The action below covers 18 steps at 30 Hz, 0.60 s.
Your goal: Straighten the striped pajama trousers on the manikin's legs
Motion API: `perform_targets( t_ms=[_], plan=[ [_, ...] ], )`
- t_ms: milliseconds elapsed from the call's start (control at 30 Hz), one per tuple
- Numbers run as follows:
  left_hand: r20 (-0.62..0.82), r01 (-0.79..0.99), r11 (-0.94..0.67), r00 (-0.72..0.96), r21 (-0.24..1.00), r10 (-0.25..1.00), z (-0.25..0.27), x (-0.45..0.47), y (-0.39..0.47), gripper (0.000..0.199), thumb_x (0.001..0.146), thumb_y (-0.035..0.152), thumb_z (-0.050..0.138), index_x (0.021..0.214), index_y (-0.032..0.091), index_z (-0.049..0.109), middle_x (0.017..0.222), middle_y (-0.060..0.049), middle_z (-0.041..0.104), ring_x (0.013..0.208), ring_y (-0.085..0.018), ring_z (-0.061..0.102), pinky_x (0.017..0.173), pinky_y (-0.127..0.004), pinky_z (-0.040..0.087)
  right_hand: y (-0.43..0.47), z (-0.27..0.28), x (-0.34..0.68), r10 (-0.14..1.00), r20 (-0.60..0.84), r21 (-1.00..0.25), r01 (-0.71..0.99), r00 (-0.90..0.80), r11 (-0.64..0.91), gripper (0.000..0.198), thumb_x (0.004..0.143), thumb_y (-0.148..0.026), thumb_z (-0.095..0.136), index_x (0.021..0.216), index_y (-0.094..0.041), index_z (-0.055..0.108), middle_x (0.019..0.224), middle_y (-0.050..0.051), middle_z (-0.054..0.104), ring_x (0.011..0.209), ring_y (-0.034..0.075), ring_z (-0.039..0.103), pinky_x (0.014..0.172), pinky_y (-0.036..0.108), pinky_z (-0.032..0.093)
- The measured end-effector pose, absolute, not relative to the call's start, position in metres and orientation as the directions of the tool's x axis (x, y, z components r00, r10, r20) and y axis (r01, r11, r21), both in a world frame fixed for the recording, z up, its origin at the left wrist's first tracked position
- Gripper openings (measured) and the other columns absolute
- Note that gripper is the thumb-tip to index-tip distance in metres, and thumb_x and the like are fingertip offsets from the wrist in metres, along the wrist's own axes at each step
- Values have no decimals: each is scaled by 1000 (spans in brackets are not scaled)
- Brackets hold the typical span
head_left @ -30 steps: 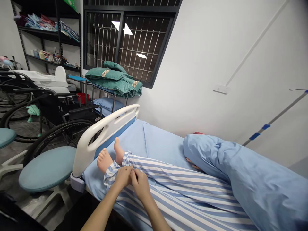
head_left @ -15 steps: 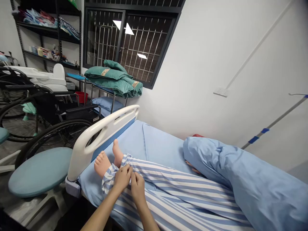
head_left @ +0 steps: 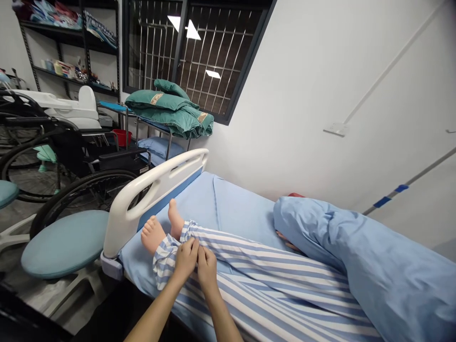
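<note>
My left hand (head_left: pixel 186 260) and my right hand (head_left: pixel 207 269) are side by side over the lower leg of blue-and-white striped pyjama trousers (head_left: pixel 270 270). Both have curled fingers, with thumbs and fingertips nearly meeting in a pinch on the cloth. The exact fold between the fingertips is hidden. The trousers are on a figure lying on the bed, whose smooth bare feet, a near foot (head_left: pixel 153 233) and a far foot (head_left: pixel 175 219), stick out of the cuffs to the left of my hands. A light blue quilt (head_left: pixel 359 251) covers the upper part, with a bit of a hand (head_left: pixel 288 241) showing under its edge.
The white footboard (head_left: pixel 123 209) borders the blue sheet (head_left: pixel 235 199). Left of it are a round stool (head_left: pixel 66 242) and a black wheelchair (head_left: pixel 92 156). Green folded bedding (head_left: pixel 171 111) lies on a rack below the window. A pole (head_left: pixel 420 175) stands at the right wall.
The view has shifted slightly, so the room sits a little higher and the bed a little to the right. My hands stay on the trouser leg, right fingertips drawn up slightly closer to the left.
</note>
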<state>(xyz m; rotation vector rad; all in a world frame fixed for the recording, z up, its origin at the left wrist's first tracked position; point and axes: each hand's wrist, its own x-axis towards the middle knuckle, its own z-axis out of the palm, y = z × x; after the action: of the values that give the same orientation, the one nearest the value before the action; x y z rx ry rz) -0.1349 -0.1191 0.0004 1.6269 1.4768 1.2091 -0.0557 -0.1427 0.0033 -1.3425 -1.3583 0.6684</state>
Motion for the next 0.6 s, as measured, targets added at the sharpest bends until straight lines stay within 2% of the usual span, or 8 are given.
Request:
perform_targets(
  t_ms=[267, 600],
  plan=[
    [217, 429, -187, -22, 884, 976, 5, -138, -119, 32, 86, 37, 31, 62, 19, 41, 57, 3, 45, 57, -11, 43, 60, -23, 32, -144, 7, -58, 941, 264, -910, 379, 212, 170, 34, 83, -35, 38, 54, -17, 41, 51, -4, 41, 52, 10, 34, 50, 23, 26],
    [238, 275, -214, -54, 937, 970, 7, -140, -119, 34, 86, 39, 29, 62, 19, 43, 59, 1, 50, 60, -12, 45, 61, -24, 34, -143, 27, -67, 959, 201, -947, 291, 200, 138, 33, 79, -33, 41, 50, -17, 40, 48, -4, 40, 50, 9, 34, 48, 22, 26]
  ],
)
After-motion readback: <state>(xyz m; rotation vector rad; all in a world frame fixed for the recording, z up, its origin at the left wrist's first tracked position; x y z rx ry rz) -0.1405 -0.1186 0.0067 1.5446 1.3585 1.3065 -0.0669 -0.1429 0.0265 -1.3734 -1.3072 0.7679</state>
